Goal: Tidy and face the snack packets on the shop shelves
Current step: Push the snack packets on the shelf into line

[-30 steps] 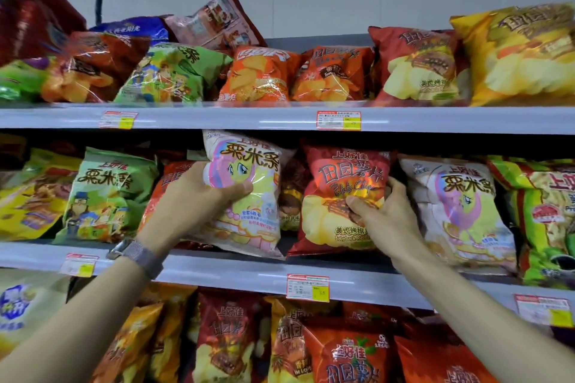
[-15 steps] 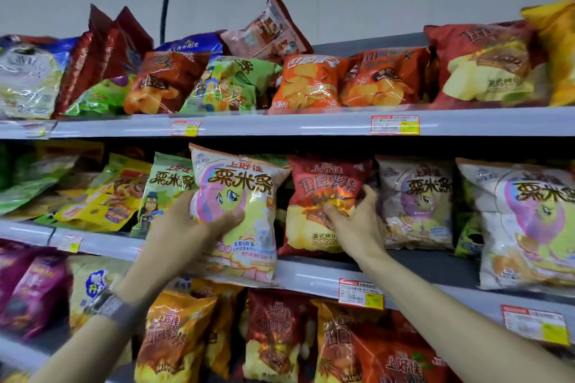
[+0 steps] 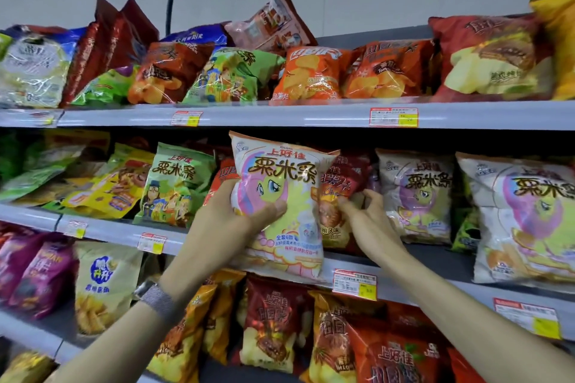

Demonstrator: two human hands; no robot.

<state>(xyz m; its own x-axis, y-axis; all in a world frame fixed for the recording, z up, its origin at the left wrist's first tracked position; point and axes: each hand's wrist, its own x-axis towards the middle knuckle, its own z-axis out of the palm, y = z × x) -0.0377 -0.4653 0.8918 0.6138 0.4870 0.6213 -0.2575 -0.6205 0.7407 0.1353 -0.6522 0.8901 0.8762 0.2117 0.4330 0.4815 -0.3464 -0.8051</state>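
Note:
My left hand (image 3: 239, 214) grips a pale pink cartoon-pony snack packet (image 3: 286, 196) by its left side, holding it upright in front of the middle shelf (image 3: 435, 267). Its lower edge hangs over the shelf lip. Just behind it stands a dark red chip packet (image 3: 340, 193), and my right hand (image 3: 370, 221) pinches that packet's lower right part with curled fingers. Two more pale pony packets (image 3: 417, 193) stand to the right on the same shelf.
The top shelf (image 3: 280, 115) carries leaning red, orange, green and yellow packets. A green packet (image 3: 174, 183) and yellow ones stand left on the middle shelf. The bottom shelf holds red, orange and purple packets. Price tags (image 3: 393, 116) line the shelf edges.
The pony packet in my left hand has come forward and to the right, now covering the left part of the red packet. My right hand stayed on the red packet. The view turned left.

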